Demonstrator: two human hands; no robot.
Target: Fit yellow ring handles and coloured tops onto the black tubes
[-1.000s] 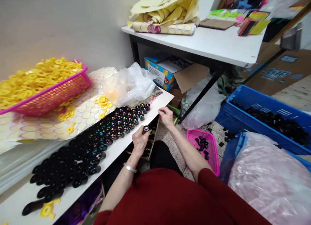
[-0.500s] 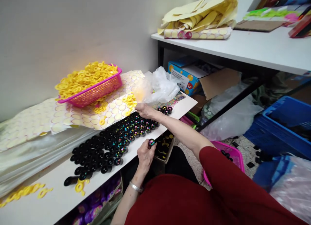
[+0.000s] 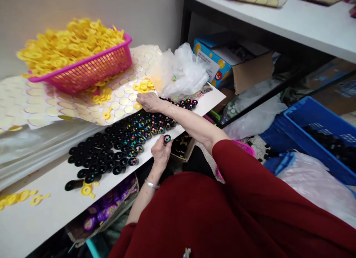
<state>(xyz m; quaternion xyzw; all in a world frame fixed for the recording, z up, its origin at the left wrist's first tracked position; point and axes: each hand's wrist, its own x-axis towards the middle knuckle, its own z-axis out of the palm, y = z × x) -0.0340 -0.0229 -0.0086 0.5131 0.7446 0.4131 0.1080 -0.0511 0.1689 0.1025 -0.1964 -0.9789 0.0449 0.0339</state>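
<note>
Red sleeves: both arms of the person wearing the camera come up from the bottom edge in dark red fabric; a silver bangle [image 3: 151,184] sits on the left wrist.
Left hand [image 3: 161,153]: at the near edge of the low white shelf [image 3: 55,209], fingers curled closed around a small round black cap with coloured dots on its face [image 3: 167,139], pinched at the fingertips and raised just off the shelf edge.
Right hand [image 3: 148,101]: stretched across to the far side of the shelf, palm down, fingers bent onto a loose yellow plastic ring [image 3: 138,106]; whether the ring is pinched or only touched cannot be made out.
Black caps laid in rows [image 3: 122,146]: a broad band of them lies on the shelf between the two hands, running from near left to far right; those at the right show coloured dots, those at the left look plain black.
Pink plastic mesh basket [image 3: 91,70]: far left, heaped with yellow rings, standing on a pale sheet of round stickers [image 3: 41,105].
Stray yellow rings [image 3: 89,190]: a few at the near left of the shelf, beside the last black caps.
Clear plastic bag [image 3: 180,72]: crumpled, just right of the right hand.
Blue plastic crate [image 3: 319,135]: on the floor at the right, with dark pieces inside.
</note>
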